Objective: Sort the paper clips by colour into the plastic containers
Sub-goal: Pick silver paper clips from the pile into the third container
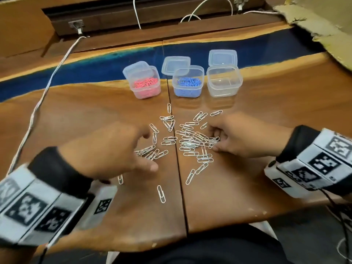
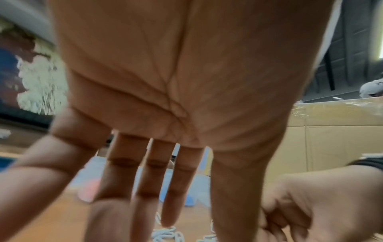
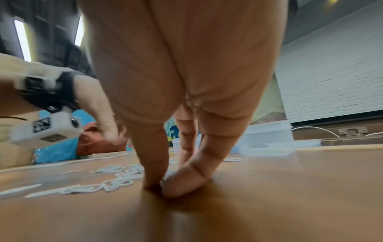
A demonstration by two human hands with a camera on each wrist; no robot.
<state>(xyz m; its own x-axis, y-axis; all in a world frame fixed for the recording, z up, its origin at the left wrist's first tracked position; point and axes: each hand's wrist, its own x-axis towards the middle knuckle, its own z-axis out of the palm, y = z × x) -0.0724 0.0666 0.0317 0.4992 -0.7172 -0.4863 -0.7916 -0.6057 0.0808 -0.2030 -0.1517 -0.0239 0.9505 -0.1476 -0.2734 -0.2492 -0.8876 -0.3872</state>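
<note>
Several white paper clips (image 1: 187,139) lie scattered mid-table. My right hand (image 1: 213,139) rests at the right side of the heap, thumb and fingers curled and pinching some of the white clips; the right wrist view shows the right hand (image 3: 163,183) with thumb and finger tips pressed together on the wood around a clip. My left hand (image 1: 144,151) hovers over the left part of the heap with fingers (image 2: 145,188) straight and spread, holding nothing. Behind stand three clear containers: one with pink clips (image 1: 145,83), one with blue clips (image 1: 187,82), and an empty one (image 1: 224,81).
One lid leans on the pink container (image 1: 136,70); two more (image 1: 176,65) (image 1: 222,57) lie behind the others. A white cable (image 1: 43,96) runs down the table's left side. Torn cardboard (image 1: 323,25) lies at the far right. A seam (image 1: 181,187) splits the tabletop.
</note>
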